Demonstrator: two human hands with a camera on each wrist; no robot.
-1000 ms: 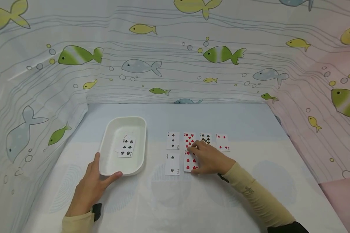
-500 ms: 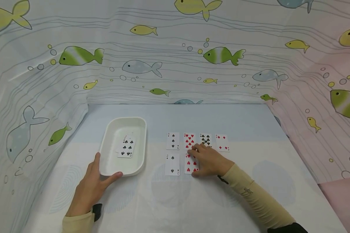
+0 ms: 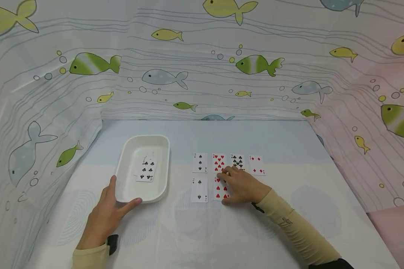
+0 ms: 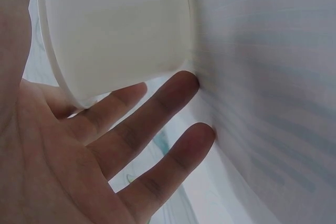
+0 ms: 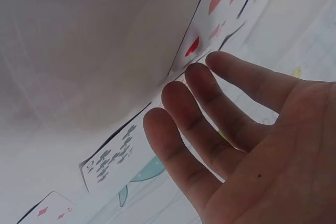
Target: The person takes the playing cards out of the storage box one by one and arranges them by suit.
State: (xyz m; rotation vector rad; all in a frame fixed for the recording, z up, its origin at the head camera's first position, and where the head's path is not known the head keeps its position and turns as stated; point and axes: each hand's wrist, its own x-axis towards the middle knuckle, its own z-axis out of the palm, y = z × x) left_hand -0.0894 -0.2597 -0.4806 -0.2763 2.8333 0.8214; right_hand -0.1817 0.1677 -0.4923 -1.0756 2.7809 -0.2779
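Observation:
My right hand (image 3: 244, 185) lies over the right side of a six of hearts (image 3: 218, 191), fingertips at its far edge and thumb by its near edge; that card is flat on the table, partly hidden. Left of it is the two of spades (image 3: 199, 190). Behind, in a row, lie the three of spades (image 3: 200, 163), eight of hearts (image 3: 219, 161), nine of clubs (image 3: 237, 160) and four of diamonds (image 3: 256, 164). With extended fingers and thumb, my left hand (image 3: 104, 216) touches the near left corner of a white tray (image 3: 165, 168).
Inside the tray lies a six of clubs (image 3: 146, 171) over at least one other card. A pale cloth covers the table (image 3: 202, 239). Fish-patterned curtain (image 3: 195, 56) encloses the back and both sides.
The six of hearts has slid slightly nearer and to the right under my right hand, away from the eight of hearts. My left hand and the tray have stayed in place.

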